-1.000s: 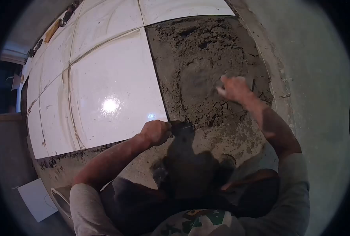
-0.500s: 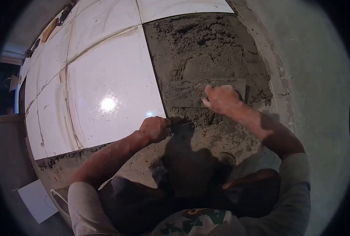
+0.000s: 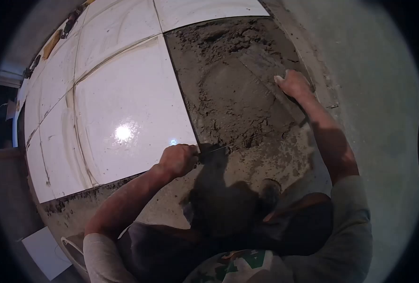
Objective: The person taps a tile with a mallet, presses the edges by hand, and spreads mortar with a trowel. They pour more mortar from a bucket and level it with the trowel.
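Note:
My right hand [image 3: 295,85] is closed round the handle of a flat rectangular trowel [image 3: 262,70], which hides most of the grip. The trowel's mortar-smeared blade lies slantwise on the bed of wet grey mortar [image 3: 238,94], near its right side. My left hand [image 3: 179,159] is a closed fist at the near right corner of a large white glossy floor tile [image 3: 134,104]. Whatever its fingers hold is hidden. A thin string-like line [image 3: 215,149] stretches rightward from beside that fist across the mortar's near edge.
More white tiles [image 3: 115,26], streaked with mortar, lie beyond and to the left. Bare grey floor [image 3: 365,94] runs along the right. A white offcut [image 3: 44,252] lies at lower left, with a pale bucket rim [image 3: 73,250] beside it. My knees are close to the mortar's near edge.
My right hand has swept the trowel away and to the right, turning its blade diagonal. The mortar it crossed looks smoother. My left hand stays by the tile corner.

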The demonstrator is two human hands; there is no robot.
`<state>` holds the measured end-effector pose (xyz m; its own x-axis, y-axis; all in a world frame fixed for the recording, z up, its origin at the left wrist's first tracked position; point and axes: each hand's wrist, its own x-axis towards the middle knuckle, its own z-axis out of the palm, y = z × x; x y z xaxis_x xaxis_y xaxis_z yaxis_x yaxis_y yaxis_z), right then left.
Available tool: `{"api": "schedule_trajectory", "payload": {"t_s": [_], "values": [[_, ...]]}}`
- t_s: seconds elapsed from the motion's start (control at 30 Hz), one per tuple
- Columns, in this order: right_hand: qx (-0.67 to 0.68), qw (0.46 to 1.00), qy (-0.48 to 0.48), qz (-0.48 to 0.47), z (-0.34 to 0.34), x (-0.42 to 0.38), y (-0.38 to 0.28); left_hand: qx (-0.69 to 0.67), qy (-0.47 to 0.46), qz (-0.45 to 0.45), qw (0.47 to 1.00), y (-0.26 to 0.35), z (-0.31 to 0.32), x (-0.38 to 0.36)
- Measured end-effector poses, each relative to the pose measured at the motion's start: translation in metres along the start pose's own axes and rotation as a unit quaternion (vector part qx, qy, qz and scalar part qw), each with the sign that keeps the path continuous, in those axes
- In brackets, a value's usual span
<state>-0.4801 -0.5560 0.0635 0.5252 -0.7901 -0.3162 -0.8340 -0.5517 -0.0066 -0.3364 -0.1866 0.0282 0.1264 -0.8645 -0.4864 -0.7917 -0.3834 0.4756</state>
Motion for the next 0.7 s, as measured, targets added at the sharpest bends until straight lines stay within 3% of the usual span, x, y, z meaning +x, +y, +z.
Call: {"api": "schedule_trajectory", "payload": {"t_s": [0.17, 0.27, 0.33, 0.5, 0.57, 0.7], "values": [[0.056, 0.998, 0.025, 0.011, -0.014, -0.001, 0.036, 0.005, -0.023, -0.016, 1.000, 0.005, -0.009, 0.004], [0.052, 0.997, 0.036, -0.042, -0.021, -0.011, 0.019, 0.001, -0.019, -0.007, 1.000, 0.003, -0.006, 0.008], [-0.032, 0.988, 0.010, -0.150, -0.012, -0.021, 0.009, 0.003, -0.024, -0.001, 1.000, 0.001, -0.006, 0.009], [-0.076, 0.985, -0.063, -0.144, 0.008, -0.028, 0.039, -0.031, -0.034, -0.023, 0.999, 0.003, -0.004, 0.011], [-0.057, 0.991, -0.115, -0.044, 0.007, -0.037, 0.054, -0.018, -0.030, -0.012, 0.999, 0.007, -0.006, 0.014], [-0.048, 0.996, -0.078, 0.010, 0.023, -0.056, 0.094, -0.013, -0.045, -0.026, 0.999, 0.007, -0.006, 0.020]]}}
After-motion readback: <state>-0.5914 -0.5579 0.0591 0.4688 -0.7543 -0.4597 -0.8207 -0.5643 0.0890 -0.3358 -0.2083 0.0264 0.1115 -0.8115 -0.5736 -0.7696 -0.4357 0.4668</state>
